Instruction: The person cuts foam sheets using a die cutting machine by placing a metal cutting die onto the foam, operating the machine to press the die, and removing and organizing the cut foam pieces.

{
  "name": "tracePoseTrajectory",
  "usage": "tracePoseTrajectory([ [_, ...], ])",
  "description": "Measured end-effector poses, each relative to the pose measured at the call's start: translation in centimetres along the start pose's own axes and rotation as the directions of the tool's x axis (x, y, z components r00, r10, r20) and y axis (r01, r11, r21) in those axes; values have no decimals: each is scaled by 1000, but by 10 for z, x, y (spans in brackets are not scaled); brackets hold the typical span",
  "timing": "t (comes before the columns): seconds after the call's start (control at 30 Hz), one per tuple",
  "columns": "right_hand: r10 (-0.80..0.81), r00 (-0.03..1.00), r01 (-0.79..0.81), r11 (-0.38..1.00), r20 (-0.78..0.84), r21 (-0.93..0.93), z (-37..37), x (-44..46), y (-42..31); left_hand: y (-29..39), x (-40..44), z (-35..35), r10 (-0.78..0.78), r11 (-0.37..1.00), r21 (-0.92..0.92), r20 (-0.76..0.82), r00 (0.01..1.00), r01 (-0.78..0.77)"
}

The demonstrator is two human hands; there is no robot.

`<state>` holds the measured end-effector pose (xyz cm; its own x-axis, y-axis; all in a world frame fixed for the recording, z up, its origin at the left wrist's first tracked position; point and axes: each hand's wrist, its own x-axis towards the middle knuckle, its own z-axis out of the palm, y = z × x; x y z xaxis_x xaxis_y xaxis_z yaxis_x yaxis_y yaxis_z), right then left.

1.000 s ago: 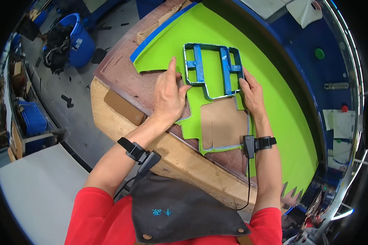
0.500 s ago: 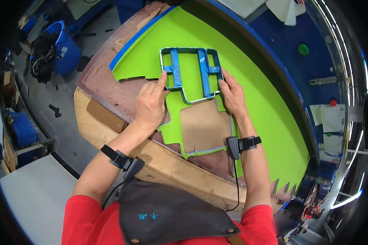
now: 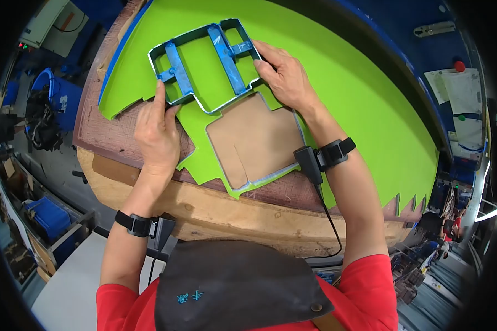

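Observation:
A blue metal frame with cross bars, a cutting die by its look point(image 3: 226, 60), lies on a bright green sheet point(image 3: 359, 110). Its lower edge runs along the top of a cut-out where a brown surface point(image 3: 254, 138) shows. My left hand point(image 3: 159, 132) grips the frame's lower left corner, index finger up against the outer side and thumb below it. At the right end, my right hand point(image 3: 287, 77) holds the frame's side between thumb and fingers. Both wrists wear black straps with small devices.
The sheet rests on a worn reddish board point(image 3: 102, 129) above a wooden edge point(image 3: 204, 212). A blue bucket point(image 3: 63, 102) with dark scraps stands at the left on the floor. Papers point(image 3: 461, 91) hang at the right. A distant person in red point(image 3: 454, 229) is at the far right.
The view has turned and come closer to the sheet. Both hands remain at the frame, which now sits tilted in view, its right end higher.

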<state>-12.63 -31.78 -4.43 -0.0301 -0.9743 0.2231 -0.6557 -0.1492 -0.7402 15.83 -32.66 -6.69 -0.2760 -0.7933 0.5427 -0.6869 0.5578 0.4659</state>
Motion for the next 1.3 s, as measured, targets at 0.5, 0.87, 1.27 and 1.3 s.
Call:
tracePoseTrajectory([
  [0.5, -27, 999, 26, 999, -39, -32, 8, -1, 13, -1, 0, 0, -25, 999, 37, 3, 1000, 25],
  [0.87, -15, 999, 14, 1000, -29, -18, 8, -2, 14, -2, -1, 1, -33, 999, 40, -11, 999, 34],
  [1.27, -21, 999, 21, 1000, -30, -15, 8, -2, 15, 1, 2, 0, -29, 1000, 2, -7, 1000, 29],
  [1.3, -18, 999, 18, 1000, -34, -17, 8, -2, 14, 1, 2, 0, -29, 1000, 3, -8, 1000, 29],
])
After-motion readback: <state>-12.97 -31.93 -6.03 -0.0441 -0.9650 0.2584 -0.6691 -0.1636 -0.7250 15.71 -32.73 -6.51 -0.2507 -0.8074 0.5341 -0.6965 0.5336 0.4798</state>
